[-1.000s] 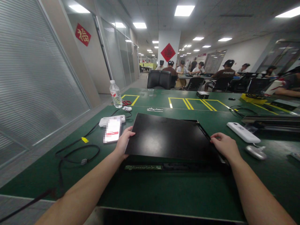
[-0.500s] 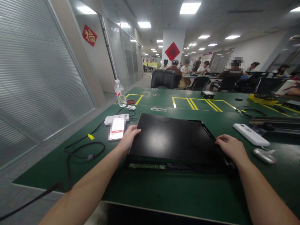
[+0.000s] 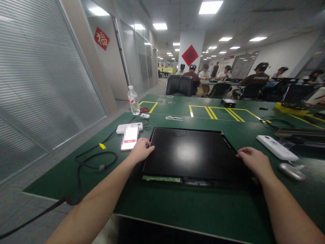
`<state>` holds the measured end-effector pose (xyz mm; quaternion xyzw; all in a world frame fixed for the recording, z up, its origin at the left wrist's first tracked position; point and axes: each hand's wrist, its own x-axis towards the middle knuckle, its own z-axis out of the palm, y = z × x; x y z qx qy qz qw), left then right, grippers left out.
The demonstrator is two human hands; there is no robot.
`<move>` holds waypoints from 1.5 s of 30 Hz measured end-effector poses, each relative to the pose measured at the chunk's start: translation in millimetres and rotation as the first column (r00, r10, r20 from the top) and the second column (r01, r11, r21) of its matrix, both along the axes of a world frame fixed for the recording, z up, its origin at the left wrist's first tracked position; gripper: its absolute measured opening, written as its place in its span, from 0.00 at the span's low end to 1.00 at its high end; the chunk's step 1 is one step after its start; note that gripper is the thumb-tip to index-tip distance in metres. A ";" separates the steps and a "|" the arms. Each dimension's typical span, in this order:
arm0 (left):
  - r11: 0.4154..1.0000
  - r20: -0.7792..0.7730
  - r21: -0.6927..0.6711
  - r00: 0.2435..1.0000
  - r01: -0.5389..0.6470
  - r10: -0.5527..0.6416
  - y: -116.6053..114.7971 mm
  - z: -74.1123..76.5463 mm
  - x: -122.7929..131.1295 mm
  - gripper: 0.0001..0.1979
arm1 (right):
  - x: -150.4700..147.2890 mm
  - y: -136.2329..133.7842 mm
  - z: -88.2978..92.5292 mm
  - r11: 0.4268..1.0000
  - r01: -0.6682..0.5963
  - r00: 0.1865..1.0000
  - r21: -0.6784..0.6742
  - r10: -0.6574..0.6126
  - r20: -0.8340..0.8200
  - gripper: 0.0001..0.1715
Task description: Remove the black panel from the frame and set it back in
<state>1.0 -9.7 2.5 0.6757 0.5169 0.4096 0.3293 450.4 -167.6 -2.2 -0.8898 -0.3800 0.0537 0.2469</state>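
On the green worktop (image 3: pixel 193 206), the black panel (image 3: pixel 170 159) — likely stiff, fragile — suits edge holds: left hand (image 3: pixel 139 151) and right hand (image 3: pixel 256 162) pinch its sides.

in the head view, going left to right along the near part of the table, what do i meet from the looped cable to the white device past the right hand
black cable → phone → left hand → dark panel → right hand → white device

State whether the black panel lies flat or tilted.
Apparently flat: the black panel runs evenly along the far edge of the frame; cannot tell if fully seated.
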 end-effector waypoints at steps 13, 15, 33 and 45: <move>0.999 -0.029 0.031 0.999 0.028 -0.027 2.6 -5.5 -1.1 0.16 | -3.4 0.4 4.3 0.999 0.038 0.993 0.035 -0.034 -0.117 0.10; 0.999 -0.052 0.029 0.998 0.027 -0.026 2.4 -6.2 0.0 0.15 | -6.2 0.0 7.2 0.999 0.049 0.991 0.021 -0.046 -0.126 0.10; 0.993 -0.522 0.085 0.853 0.081 -0.025 2.3 -9.6 -1.6 0.06 | -6.3 0.8 6.8 0.999 0.049 0.993 0.017 -0.047 -0.109 0.10; 0.974 -0.597 0.096 0.794 0.207 -0.110 -16.6 0.0 2.3 0.19 | -2.0 -0.9 -0.7 0.998 0.028 0.996 0.060 -0.023 -0.082 0.11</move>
